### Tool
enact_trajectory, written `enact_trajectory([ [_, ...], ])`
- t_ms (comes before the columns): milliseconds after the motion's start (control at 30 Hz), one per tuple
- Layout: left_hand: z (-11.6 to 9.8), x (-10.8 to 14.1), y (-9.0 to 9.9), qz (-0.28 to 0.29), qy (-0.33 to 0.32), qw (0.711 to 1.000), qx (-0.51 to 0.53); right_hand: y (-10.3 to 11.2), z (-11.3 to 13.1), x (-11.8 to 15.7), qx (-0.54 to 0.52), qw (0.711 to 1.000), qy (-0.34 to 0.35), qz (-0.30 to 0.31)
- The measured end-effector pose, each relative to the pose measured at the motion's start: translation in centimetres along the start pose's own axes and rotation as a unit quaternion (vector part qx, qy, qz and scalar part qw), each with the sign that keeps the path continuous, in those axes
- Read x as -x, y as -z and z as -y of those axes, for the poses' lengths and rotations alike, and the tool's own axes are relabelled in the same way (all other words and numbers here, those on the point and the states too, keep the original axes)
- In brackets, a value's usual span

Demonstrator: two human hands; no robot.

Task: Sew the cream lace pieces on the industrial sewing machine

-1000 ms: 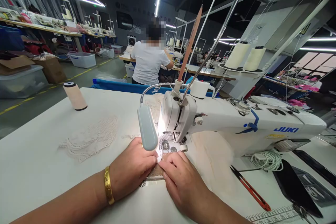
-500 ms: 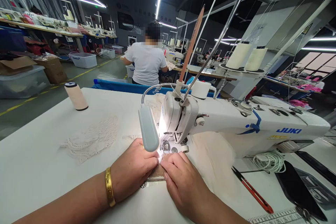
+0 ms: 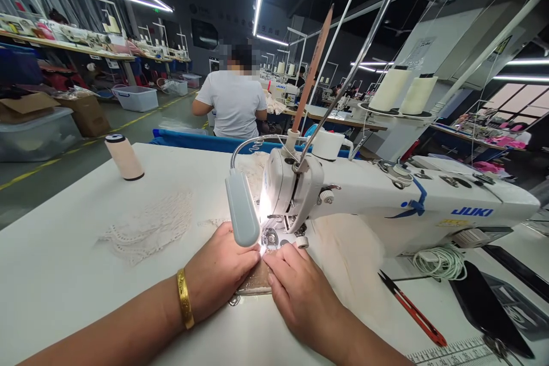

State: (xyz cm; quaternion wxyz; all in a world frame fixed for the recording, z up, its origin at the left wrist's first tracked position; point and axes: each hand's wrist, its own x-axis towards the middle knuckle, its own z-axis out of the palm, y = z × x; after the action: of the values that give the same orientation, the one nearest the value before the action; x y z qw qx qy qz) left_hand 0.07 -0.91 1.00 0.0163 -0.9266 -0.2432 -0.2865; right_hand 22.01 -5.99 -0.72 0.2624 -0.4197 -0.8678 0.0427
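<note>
My left hand [image 3: 223, 266] and my right hand [image 3: 300, 291] lie close together at the front of a white sewing machine [image 3: 355, 183]. Their thumbs and index fingers nearly meet just before the presser foot [image 3: 270, 237], closed on the edge of pale fabric [image 3: 343, 257] that spreads under the machine arm to the right. Lamp glare and fingers hide most of what is pinched. A strip of pale lace [image 3: 212, 222] shows behind my left hand. Between my wrists a brownish plate [image 3: 257, 280] is visible. A grey lamp head [image 3: 243, 209] hangs over my left fingers.
A lace piece [image 3: 150, 229] and a peach thread spool [image 3: 124, 157] are on the tabletop at left. On the right lie red-handled thread snips [image 3: 414, 309], a ruler [image 3: 454, 353], a coiled cord [image 3: 440, 263] and a black phone-like slab [image 3: 484, 303]. A person in a white shirt [image 3: 234, 100] sits ahead.
Both hands have shifted very slightly forward, toward the presser foot, fingers still closed. The person ahead has moved a little to the left.
</note>
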Motion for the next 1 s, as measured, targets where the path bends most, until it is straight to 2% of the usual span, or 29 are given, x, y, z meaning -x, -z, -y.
enact_trajectory([
  [267, 0.0, 0.0, 0.2, 0.007, 0.002, 1.0, -0.008, -0.3, -0.1, 0.0, 0.017, 1.0, -0.012, 0.012],
  [467, 0.5, 0.4, -1.5, -0.031, 0.025, 0.999, -0.028, -0.7, -0.3, -0.4, 0.059, 0.998, 0.002, -0.011],
  [600, 0.7, 0.7, -2.3, -0.049, 0.027, 0.998, -0.033, -0.6, -0.2, -0.2, 0.065, 0.998, -0.001, -0.001],
  [1000, 0.7, 0.1, -1.6, -0.073, 0.004, 0.997, -0.034, 0.0, -0.1, -0.2, 0.033, 0.999, 0.008, -0.004],
])
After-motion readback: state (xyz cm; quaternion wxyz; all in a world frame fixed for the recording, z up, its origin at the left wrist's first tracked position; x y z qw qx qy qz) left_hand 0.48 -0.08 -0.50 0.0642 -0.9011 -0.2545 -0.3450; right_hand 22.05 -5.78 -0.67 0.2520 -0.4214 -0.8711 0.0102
